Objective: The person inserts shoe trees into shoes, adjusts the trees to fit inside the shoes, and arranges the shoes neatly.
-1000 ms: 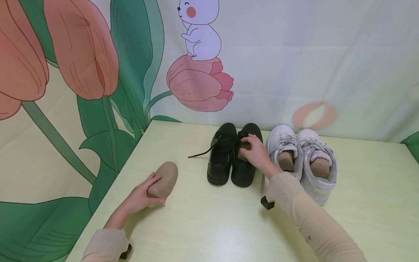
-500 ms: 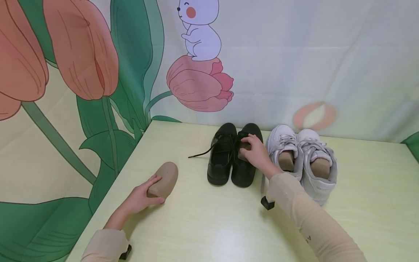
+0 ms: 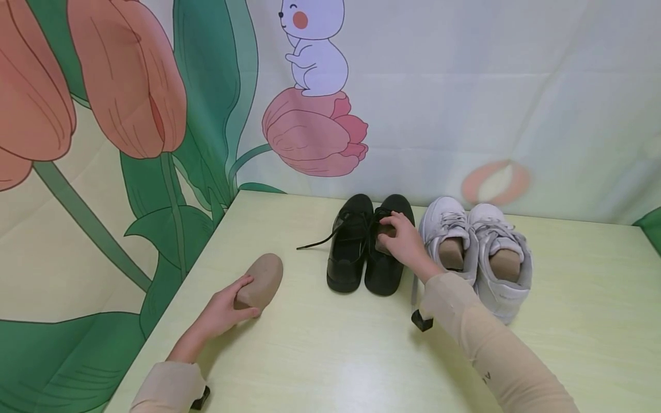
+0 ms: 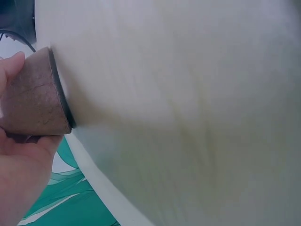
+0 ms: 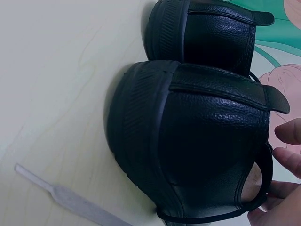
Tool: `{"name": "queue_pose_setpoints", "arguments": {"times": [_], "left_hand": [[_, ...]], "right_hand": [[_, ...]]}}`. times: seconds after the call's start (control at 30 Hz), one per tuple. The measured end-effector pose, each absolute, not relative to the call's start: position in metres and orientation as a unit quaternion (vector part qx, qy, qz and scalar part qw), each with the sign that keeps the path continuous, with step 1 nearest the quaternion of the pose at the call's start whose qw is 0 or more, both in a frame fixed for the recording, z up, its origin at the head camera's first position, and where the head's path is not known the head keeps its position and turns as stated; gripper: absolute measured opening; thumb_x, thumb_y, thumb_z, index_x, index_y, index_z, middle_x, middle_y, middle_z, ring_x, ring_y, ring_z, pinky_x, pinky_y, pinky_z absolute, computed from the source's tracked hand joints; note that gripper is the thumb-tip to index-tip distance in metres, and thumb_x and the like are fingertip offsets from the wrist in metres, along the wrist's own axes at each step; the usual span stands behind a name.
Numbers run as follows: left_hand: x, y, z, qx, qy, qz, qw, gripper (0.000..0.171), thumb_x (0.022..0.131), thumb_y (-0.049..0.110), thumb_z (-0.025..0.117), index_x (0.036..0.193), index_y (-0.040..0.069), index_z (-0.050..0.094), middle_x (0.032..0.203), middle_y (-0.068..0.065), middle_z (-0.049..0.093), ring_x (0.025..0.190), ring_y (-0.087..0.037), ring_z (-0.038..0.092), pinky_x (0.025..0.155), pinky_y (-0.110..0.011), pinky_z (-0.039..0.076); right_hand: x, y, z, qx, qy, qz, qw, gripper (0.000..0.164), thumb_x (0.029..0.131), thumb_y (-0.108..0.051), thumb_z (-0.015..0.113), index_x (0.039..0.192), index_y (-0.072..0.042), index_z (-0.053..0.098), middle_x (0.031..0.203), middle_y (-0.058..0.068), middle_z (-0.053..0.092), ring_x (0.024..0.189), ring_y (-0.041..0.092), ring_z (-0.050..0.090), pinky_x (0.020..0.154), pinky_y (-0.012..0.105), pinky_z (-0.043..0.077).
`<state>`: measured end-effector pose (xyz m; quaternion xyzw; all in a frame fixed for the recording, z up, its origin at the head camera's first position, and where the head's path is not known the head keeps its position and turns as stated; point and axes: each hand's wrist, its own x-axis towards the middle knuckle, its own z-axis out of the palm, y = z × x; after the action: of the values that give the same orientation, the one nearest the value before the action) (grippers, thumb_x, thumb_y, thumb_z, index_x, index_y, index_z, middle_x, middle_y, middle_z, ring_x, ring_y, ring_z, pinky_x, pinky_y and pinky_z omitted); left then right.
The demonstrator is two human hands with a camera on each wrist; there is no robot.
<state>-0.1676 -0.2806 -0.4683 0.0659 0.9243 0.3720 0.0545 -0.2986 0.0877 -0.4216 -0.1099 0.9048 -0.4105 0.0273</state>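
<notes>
My left hand (image 3: pixel 224 310) grips a brown, rounded shoe insert (image 3: pixel 263 278) at the left of the table. In the left wrist view the insert (image 4: pixel 35 96) shows a dark bottom edge, with fingers and thumb on either side. My right hand (image 3: pixel 405 241) pinches another brown insert (image 3: pixel 386 234) sitting in the opening of the right black shoe (image 3: pixel 383 278). The right wrist view shows that shoe (image 5: pixel 211 141) from its heel, partly hiding the insert (image 5: pixel 254 181). The left black shoe (image 3: pixel 345 269) stands beside it, its inside visible, one lace trailing left.
Two white sneakers (image 3: pixel 498 292) stand right of the black pair, each with a brown insert (image 3: pixel 505 265) inside. A grey lace (image 5: pixel 80 202) lies on the table (image 3: pixel 330 355) near the right black shoe. A printed tulip curtain (image 3: pixel 439 115) hangs behind.
The left hand and its insert have shifted very slightly to the right. My right hand stays in place at the right black shoe.
</notes>
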Motion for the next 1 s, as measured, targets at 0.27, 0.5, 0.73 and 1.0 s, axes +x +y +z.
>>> {"name": "queue_pose_setpoints", "arguments": {"times": [0.27,0.5,0.73,1.0], "left_hand": [[-0.170,-0.276,-0.466,0.062,0.925,0.372,0.052,0.070,0.078,0.017,0.068,0.135,0.000,0.033,0.141,-0.023,0.032,0.130,-0.040,0.028,0.102,-0.053,0.027],[-0.173,-0.271,-0.458,0.059,0.927,0.365,0.058,0.069,0.078,0.019,0.068,0.135,0.001,0.034,0.141,-0.022,0.032,0.130,-0.039,0.029,0.102,-0.053,0.028],[-0.175,-0.269,-0.450,0.067,0.924,0.371,0.061,0.070,0.078,0.022,0.068,0.136,0.003,0.033,0.141,-0.021,0.032,0.129,-0.038,0.030,0.101,-0.054,0.029],[-0.179,-0.264,-0.441,0.082,0.923,0.371,0.059,0.070,0.078,0.025,0.068,0.136,0.006,0.034,0.141,-0.020,0.034,0.128,-0.038,0.033,0.099,-0.053,0.032]], "right_hand": [[-0.298,0.088,-0.421,-0.111,0.905,-0.411,0.027,0.038,0.085,-0.016,0.054,0.120,-0.003,0.052,0.144,0.017,0.027,0.137,0.032,0.015,0.109,0.046,0.019],[-0.299,0.088,-0.421,-0.112,0.906,-0.407,0.026,0.038,0.085,-0.017,0.054,0.120,-0.004,0.052,0.144,0.017,0.028,0.137,0.032,0.015,0.109,0.047,0.019],[-0.299,0.088,-0.421,-0.113,0.908,-0.402,0.026,0.038,0.085,-0.018,0.055,0.120,-0.004,0.052,0.144,0.017,0.029,0.137,0.032,0.015,0.109,0.047,0.019],[-0.299,0.087,-0.421,-0.113,0.909,-0.400,0.025,0.038,0.085,-0.017,0.055,0.120,-0.004,0.052,0.144,0.017,0.029,0.137,0.032,0.016,0.109,0.047,0.018]]}}
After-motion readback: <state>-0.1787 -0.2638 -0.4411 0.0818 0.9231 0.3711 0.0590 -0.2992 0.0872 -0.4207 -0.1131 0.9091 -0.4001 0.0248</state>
